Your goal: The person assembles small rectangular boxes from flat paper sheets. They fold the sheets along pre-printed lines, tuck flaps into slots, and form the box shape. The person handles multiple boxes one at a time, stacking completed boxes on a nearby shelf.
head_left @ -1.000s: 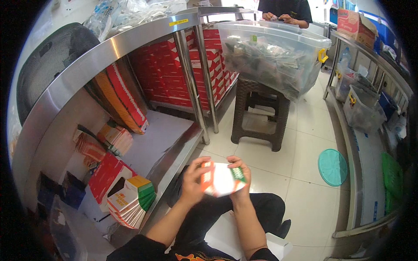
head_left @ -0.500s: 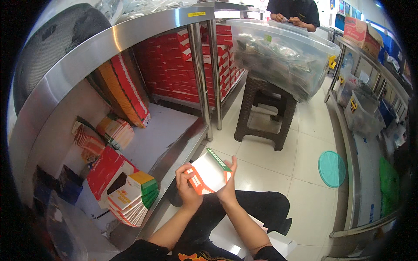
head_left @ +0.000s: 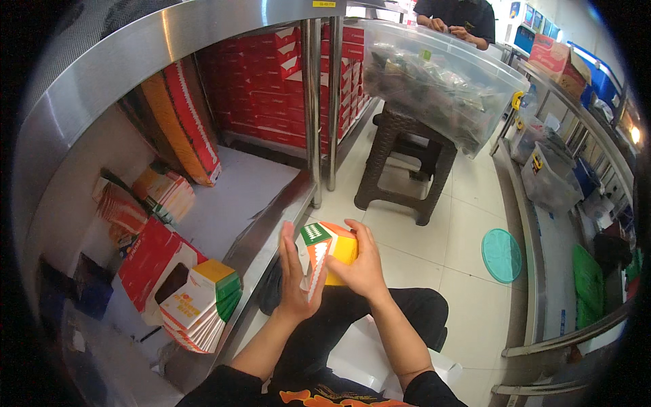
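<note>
Both hands grasp a small orange, white and green carton (head_left: 324, 256), the left hand (head_left: 296, 278) flat against its side, the right hand (head_left: 364, 266) wrapped around it, beside the steel shelf (head_left: 264, 224).

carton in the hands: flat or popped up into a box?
Popped up. The orange carton shows three faces meeting at a corner, yellow, orange and a green-and-white end, between the left hand and right hand.
</note>
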A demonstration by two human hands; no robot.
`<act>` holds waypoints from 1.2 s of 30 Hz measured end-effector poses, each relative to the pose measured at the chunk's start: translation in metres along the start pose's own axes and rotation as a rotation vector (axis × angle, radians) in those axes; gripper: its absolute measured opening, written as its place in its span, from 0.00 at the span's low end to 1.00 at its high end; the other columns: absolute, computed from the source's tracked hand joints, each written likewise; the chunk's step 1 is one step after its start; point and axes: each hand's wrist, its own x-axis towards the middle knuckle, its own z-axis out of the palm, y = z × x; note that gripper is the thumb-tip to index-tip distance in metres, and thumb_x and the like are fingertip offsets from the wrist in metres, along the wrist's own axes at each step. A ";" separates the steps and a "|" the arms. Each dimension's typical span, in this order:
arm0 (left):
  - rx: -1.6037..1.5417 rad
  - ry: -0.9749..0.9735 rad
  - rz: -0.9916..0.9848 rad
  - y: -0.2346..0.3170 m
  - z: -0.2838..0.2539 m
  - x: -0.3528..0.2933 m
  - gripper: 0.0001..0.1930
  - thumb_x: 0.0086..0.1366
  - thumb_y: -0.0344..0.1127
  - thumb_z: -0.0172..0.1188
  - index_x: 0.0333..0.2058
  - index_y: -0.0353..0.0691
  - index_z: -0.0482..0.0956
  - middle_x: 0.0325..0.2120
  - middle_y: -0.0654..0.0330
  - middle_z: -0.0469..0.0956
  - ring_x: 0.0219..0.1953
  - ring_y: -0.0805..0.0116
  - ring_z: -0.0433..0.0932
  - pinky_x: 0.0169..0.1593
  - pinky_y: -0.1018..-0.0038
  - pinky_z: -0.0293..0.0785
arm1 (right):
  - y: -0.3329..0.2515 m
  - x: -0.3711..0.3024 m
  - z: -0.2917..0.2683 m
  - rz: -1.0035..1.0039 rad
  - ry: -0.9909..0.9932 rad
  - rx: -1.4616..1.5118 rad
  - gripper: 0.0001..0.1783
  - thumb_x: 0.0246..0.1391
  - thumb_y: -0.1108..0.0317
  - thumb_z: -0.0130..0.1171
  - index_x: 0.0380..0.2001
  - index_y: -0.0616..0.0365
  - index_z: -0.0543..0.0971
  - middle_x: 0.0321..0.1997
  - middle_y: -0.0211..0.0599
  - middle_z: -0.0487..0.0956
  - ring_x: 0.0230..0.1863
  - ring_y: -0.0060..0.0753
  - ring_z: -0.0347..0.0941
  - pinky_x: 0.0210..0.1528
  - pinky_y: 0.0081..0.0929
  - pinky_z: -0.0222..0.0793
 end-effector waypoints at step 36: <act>-0.813 0.466 -0.610 -0.013 -0.010 -0.014 0.24 0.75 0.35 0.45 0.64 0.27 0.59 0.60 0.48 0.68 0.61 0.64 0.69 0.64 0.68 0.64 | 0.028 -0.029 0.043 0.327 0.009 0.234 0.48 0.53 0.58 0.66 0.69 0.62 0.52 0.70 0.56 0.58 0.69 0.49 0.59 0.65 0.39 0.62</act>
